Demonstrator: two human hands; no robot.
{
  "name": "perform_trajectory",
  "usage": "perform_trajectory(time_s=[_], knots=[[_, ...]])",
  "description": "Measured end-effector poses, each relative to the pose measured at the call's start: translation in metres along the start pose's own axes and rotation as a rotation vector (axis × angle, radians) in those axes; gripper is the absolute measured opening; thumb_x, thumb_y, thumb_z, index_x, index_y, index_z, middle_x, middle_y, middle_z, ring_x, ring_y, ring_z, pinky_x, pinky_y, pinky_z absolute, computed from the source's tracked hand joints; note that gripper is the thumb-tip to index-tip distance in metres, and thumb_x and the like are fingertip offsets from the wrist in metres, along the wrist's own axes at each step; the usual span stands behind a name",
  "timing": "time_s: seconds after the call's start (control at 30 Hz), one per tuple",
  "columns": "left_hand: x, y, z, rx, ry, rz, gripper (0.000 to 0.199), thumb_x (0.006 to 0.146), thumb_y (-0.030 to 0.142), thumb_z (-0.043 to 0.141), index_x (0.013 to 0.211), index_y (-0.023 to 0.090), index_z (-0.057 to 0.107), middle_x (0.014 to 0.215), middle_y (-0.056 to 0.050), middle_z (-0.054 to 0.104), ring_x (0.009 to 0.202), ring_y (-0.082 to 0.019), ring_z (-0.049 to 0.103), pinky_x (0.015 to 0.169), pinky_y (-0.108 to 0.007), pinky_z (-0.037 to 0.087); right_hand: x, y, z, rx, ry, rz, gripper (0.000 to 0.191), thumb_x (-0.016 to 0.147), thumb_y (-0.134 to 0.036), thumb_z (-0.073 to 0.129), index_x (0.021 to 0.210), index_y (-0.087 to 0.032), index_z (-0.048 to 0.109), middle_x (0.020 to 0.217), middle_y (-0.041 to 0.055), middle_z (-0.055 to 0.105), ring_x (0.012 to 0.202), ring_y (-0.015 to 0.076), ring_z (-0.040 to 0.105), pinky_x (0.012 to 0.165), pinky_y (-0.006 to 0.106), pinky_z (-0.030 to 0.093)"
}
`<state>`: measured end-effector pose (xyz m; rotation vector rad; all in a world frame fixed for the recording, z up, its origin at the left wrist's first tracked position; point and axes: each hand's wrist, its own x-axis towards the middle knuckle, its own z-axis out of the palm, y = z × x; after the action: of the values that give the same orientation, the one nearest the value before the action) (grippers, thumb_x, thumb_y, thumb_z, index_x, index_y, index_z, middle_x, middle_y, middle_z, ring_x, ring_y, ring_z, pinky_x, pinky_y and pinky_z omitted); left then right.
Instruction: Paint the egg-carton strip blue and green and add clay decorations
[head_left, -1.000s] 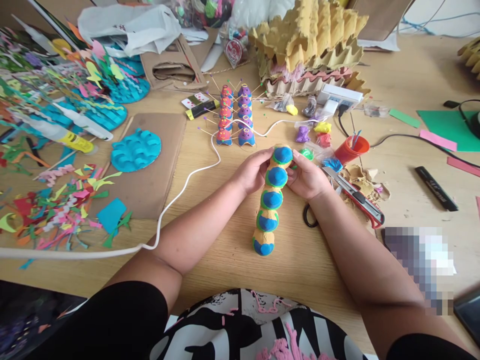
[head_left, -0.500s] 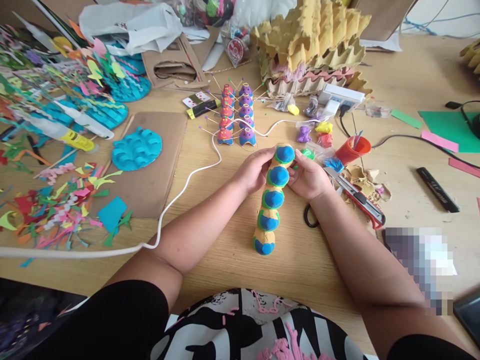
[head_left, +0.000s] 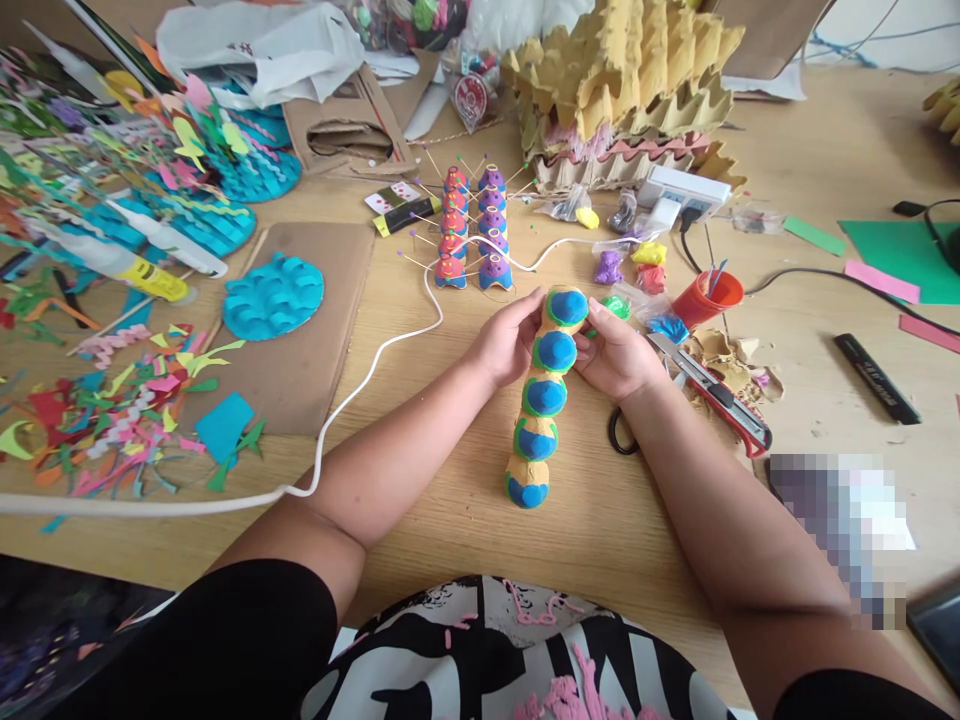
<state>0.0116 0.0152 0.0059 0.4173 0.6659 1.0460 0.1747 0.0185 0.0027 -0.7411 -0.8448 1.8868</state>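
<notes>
An egg-carton strip point(head_left: 545, 398) of several bumps, each capped in blue with green edging over yellow, slants down toward my body. My left hand point(head_left: 512, 338) grips its far end from the left side, fingers partly hidden behind it. On the right side of that same end, my right hand point(head_left: 619, 350) holds it with the thumb near the top bump. Beyond the hands stand a red caterpillar figure point(head_left: 451, 230) and a purple one point(head_left: 493, 230), both with pins stuck in them. Packets of clay, among them a green one point(head_left: 616, 307), lie just past my right hand.
A white cable point(head_left: 382, 350) crosses the table from the left. At right lie a box cutter point(head_left: 712, 390), an orange cup point(head_left: 709, 300) and a black marker point(head_left: 876, 378). Paper scraps point(head_left: 127, 410) and cardboard point(head_left: 300, 380) are at left; egg trays point(head_left: 622, 90) are stacked behind.
The far end of the strip has shifted very slightly left, and my left hand has moved with it. Both hands keep their hold.
</notes>
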Motion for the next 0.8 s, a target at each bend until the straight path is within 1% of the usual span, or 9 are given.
perform_trajectory(time_s=[0.07, 0.17, 0.23, 0.37, 0.43, 0.53, 0.6, 0.73, 0.8], knots=[[0.0004, 0.0006, 0.0000, -0.003, 0.001, -0.020, 0.036, 0.107, 0.046, 0.064, 0.118, 0.015, 0.080, 0.097, -0.009, 0.087, 0.100, -0.026, 0.086, 0.096, -0.035, 0.066, 0.0006, 0.0006, -0.0018, 0.009, -0.027, 0.011, 0.049, 0.076, -0.048, 0.098, 0.079, -0.023, 0.056, 0.065, -0.0066, 0.043, 0.060, 0.0094, 0.033, 0.051, 0.021, 0.026], [0.0017, -0.0001, -0.0019, 0.044, -0.010, 0.012, 0.033, 0.109, 0.040, 0.060, 0.105, 0.015, 0.079, 0.091, -0.008, 0.086, 0.085, -0.021, 0.083, 0.084, -0.029, 0.063, 0.0019, 0.0017, -0.0046, 0.007, -0.066, 0.022, 0.052, 0.073, -0.050, 0.100, 0.080, -0.022, 0.056, 0.064, -0.0078, 0.040, 0.060, 0.0088, 0.030, 0.051, 0.022, 0.026], [0.0027, -0.0004, -0.0033, 0.062, -0.021, 0.014, 0.035, 0.110, 0.038, 0.055, 0.099, 0.015, 0.079, 0.087, -0.008, 0.085, 0.074, -0.018, 0.079, 0.077, -0.029, 0.061, 0.0029, 0.0024, -0.0059, 0.003, -0.082, 0.017, 0.054, 0.074, -0.050, 0.100, 0.080, -0.022, 0.055, 0.064, -0.0077, 0.040, 0.059, 0.0085, 0.030, 0.051, 0.022, 0.026], [0.0032, 0.0012, -0.0033, 0.047, -0.027, -0.007, 0.040, 0.112, 0.033, 0.048, 0.094, 0.017, 0.080, 0.080, -0.004, 0.083, 0.064, -0.016, 0.074, 0.076, -0.030, 0.060, 0.0038, 0.0031, -0.0061, -0.008, -0.094, 0.006, 0.054, 0.077, -0.050, 0.099, 0.077, -0.022, 0.053, 0.064, -0.0071, 0.040, 0.060, 0.0085, 0.028, 0.051, 0.022, 0.024], [0.0027, 0.0023, -0.0018, 0.036, -0.022, -0.011, 0.043, 0.113, 0.032, 0.046, 0.092, 0.016, 0.080, 0.079, -0.004, 0.083, 0.065, -0.016, 0.074, 0.077, -0.029, 0.060, 0.0037, 0.0030, -0.0052, -0.007, -0.089, 0.004, 0.054, 0.076, -0.050, 0.099, 0.076, -0.022, 0.052, 0.064, -0.0068, 0.040, 0.060, 0.0083, 0.029, 0.051, 0.022, 0.024], [0.0014, 0.0033, 0.0006, 0.029, -0.005, -0.013, 0.045, 0.114, 0.031, 0.045, 0.088, 0.015, 0.079, 0.081, -0.006, 0.083, 0.072, -0.016, 0.078, 0.079, -0.028, 0.061, 0.0028, 0.0023, -0.0039, 0.018, -0.042, 0.000, 0.052, 0.074, -0.047, 0.100, 0.077, -0.021, 0.055, 0.066, -0.0061, 0.044, 0.060, 0.0078, 0.032, 0.051, 0.022, 0.024], [0.0005, 0.0035, 0.0016, 0.025, -0.001, -0.010, 0.043, 0.114, 0.031, 0.046, 0.089, 0.015, 0.078, 0.083, -0.006, 0.084, 0.079, -0.018, 0.081, 0.082, -0.028, 0.062, 0.0020, 0.0016, -0.0034, 0.041, -0.005, 0.008, 0.049, 0.073, -0.046, 0.100, 0.080, -0.020, 0.059, 0.068, -0.0058, 0.047, 0.060, 0.0078, 0.035, 0.051, 0.022, 0.025], [-0.0007, 0.0033, 0.0017, 0.014, -0.015, -0.047, 0.042, 0.114, 0.031, 0.045, 0.097, 0.016, 0.079, 0.087, -0.006, 0.084, 0.093, -0.020, 0.083, 0.088, -0.030, 0.062, 0.0012, 0.0009, -0.0038, 0.055, 0.034, 0.062, 0.044, 0.081, -0.051, 0.094, 0.081, -0.021, 0.062, 0.066, -0.0059, 0.047, 0.058, 0.0086, 0.035, 0.051, 0.024, 0.028], [-0.0009, 0.0029, 0.0017, 0.009, -0.007, -0.053, 0.041, 0.114, 0.032, 0.046, 0.097, 0.015, 0.079, 0.086, -0.006, 0.083, 0.092, -0.020, 0.082, 0.089, -0.030, 0.060, 0.0015, 0.0015, -0.0043, 0.058, 0.040, 0.062, 0.045, 0.078, -0.050, 0.096, 0.080, -0.021, 0.061, 0.066, -0.0060, 0.047, 0.058, 0.0082, 0.035, 0.051, 0.024, 0.027]])
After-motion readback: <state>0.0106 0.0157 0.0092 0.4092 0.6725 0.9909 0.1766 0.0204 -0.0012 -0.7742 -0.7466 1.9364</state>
